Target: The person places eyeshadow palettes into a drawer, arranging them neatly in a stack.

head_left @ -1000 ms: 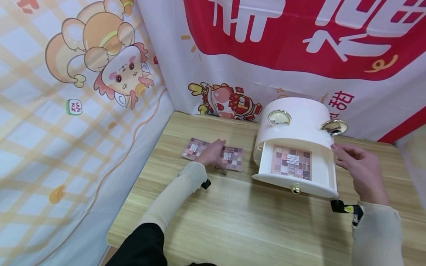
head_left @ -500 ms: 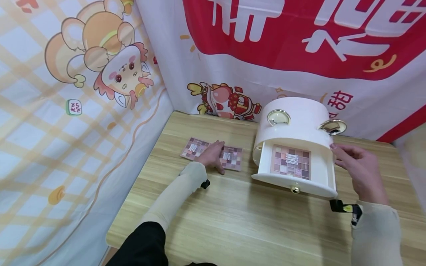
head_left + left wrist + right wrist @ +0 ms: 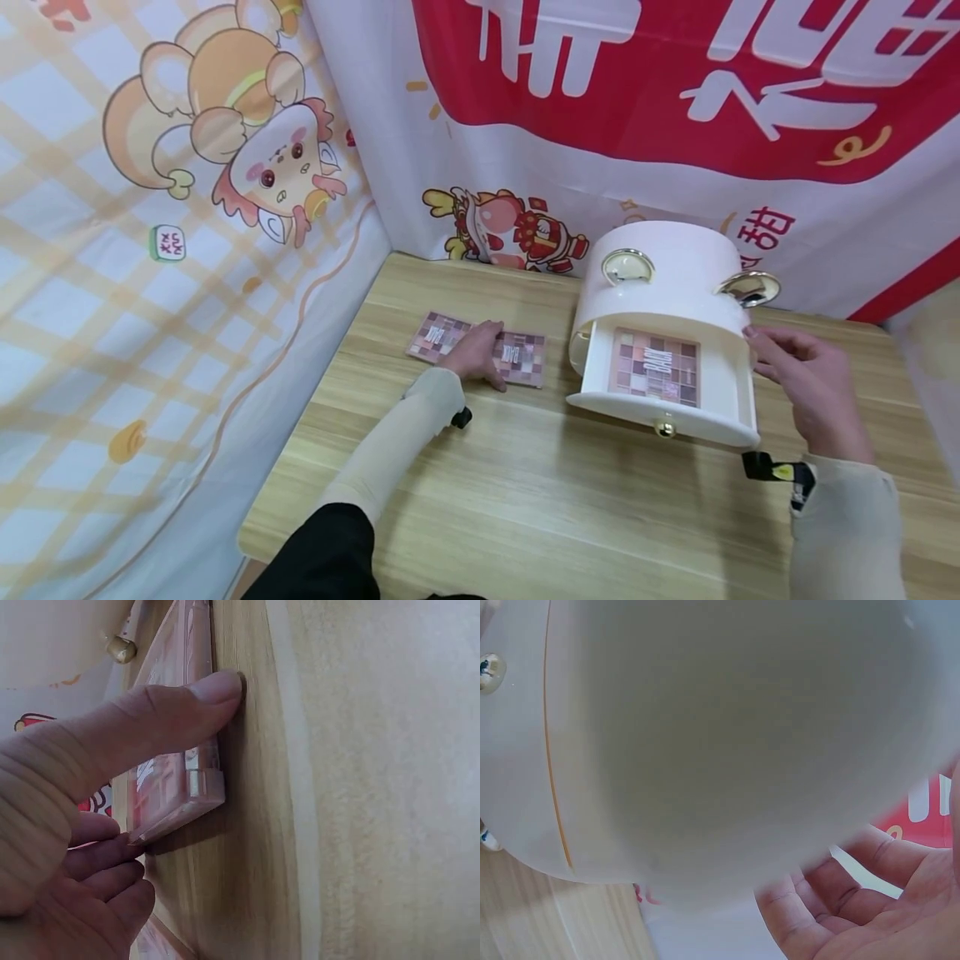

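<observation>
1. Little differs from a second ago: the left hand has stayed on the same palette, the right hand has stayed beside the organizer, and the drawer is pulled out just as far. Only the view has shifted a touch.
2. The left hand lies on the eyeshadow palette on the tabletop. In the left wrist view the thumb lies across the palette's edge with its tip on the wood, and the fingers curl under the case's lower corner, so the hand pinches the palette at its rim.
3. A second palette lies flat just beside the first, on the far side of the left hand, partly hidden by it.
4. The white organizer stands at the back right of the tabletop. Its open drawer holds a third palette, lying flat and face up.
5. The right hand rests at the organizer's right side, fingers loosely extended and touching the wall near the drawer's top edge; they grip nothing.
6. The organizer is smooth, rounded plastic with two gold ring fittings on top and a small gold drawer knob. The palettes are thin clear rectangular cases with grids of pink and brown squares. The tabletop is pale wood grain.
</observation>
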